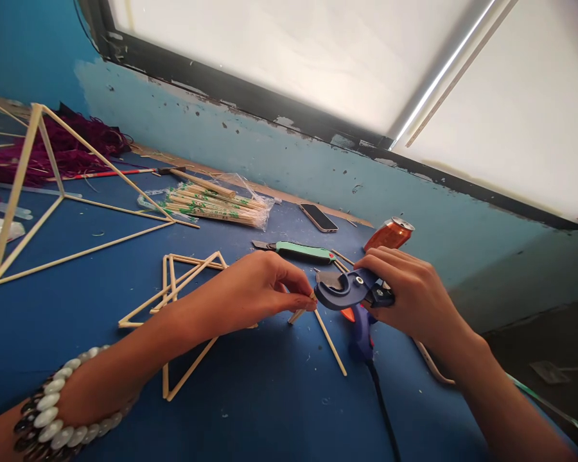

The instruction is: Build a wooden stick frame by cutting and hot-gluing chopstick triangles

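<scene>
My left hand (262, 285) pinches a thin bamboo stick (297, 314) at its end, just left of a blue cutter. My right hand (407, 289) is wrapped around the blue cutter (347, 289), whose curved jaw sits at the stick's tip. A second loose stick (331, 343) lies on the blue table (270, 398) just below the cutter. Under my right hand rests a blue glue gun (361, 330) with an orange trigger and a black cord. Flat triangles of glued sticks (183, 289) lie beneath my left forearm.
A large stick pyramid frame (58, 192) stands at the left. A pack of chopsticks (216, 205), a phone (318, 217), a green utility knife (301, 251) and an orange can (389, 234) lie further back. Purple fringe (77, 144) is piled by the wall.
</scene>
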Available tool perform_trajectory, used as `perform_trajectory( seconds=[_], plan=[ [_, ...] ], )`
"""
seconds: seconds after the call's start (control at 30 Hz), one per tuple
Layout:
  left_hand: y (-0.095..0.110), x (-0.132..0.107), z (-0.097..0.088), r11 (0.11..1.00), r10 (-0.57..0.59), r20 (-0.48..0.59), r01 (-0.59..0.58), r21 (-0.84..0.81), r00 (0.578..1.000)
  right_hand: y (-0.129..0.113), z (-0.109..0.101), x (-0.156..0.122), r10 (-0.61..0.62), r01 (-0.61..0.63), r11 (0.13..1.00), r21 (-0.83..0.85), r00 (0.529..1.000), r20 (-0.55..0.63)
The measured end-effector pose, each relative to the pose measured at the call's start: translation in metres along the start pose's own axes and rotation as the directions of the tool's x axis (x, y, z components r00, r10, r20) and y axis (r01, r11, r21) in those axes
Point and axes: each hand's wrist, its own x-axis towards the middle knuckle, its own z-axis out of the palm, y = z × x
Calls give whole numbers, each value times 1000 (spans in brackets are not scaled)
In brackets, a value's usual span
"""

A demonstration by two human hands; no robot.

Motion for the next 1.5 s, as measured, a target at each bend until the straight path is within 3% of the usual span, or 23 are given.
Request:
perform_trajectory(
  seconds=[0.13, 0.47, 0.93, 1.1, 1.27, 1.5],
  plan=[
    [-1, 0, -1, 1000, 8, -1, -7, 24, 1000, -2, 1, -2, -26, 20, 997, -77, 996, -80],
    [-5, 2, -3, 995, 92, 24, -92, 35, 996, -11, 10, -4, 38, -52, 992, -115, 992, -121],
    [1, 1, -2, 995, 59, 32, -56, -79, 998, -19, 14, -5, 155, -178, 972, -155, 976, -151],
    [0, 3, -1, 991, 46, 16, -43, -130, 999, -22, 13, -3, 271, -277, 946, -171, 961, -56],
    [-2, 7, -3, 986, 66, -10, -66, -155, 998, -24, 11, 0, 405, -386, 904, -185, 911, 80],
    [-7, 12, -7, 969, 88, -34, -93, -229, 996, -27, 4, 10, 507, -473, 855, -210, 848, 154]
  ],
)
